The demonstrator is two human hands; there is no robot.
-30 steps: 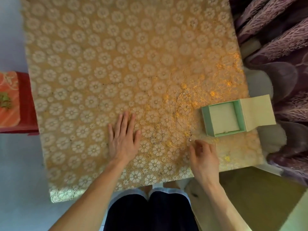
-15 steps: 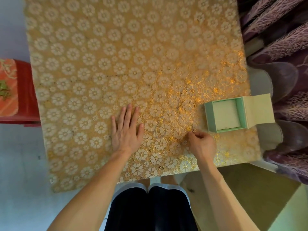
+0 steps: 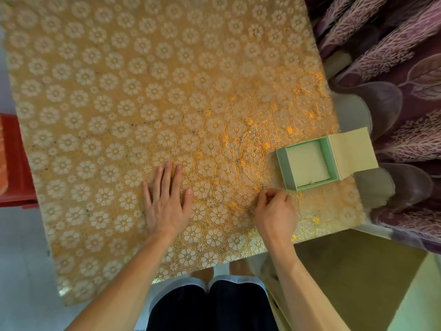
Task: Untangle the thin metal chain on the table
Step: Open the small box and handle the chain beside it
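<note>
One box [image 3: 281,168], pad [image 3: 307,163] inside, near chain [image 3: 211,205]

The table [image 3: 119,91] is square-cornered and covered edge to edge by a gold cloth [image 3: 78,177] printed with white flowers; the cloth shines brighter toward the near right. A thin chain [image 3: 216,191] lies on it in a loose, faint loop near the front edge. A green box [image 3: 281,168] stands open at the right edge, with a pale pad inside, and its cream lid [image 3: 353,151] folds out past the table's side. The left hand [image 3: 167,206] lies flat on the cloth, just left of the chain. The right hand [image 3: 274,211] rests just in front of the box, fingers [image 3: 268,193] curled with their tips together on the cloth; what they pinch is too small to tell.
</note>
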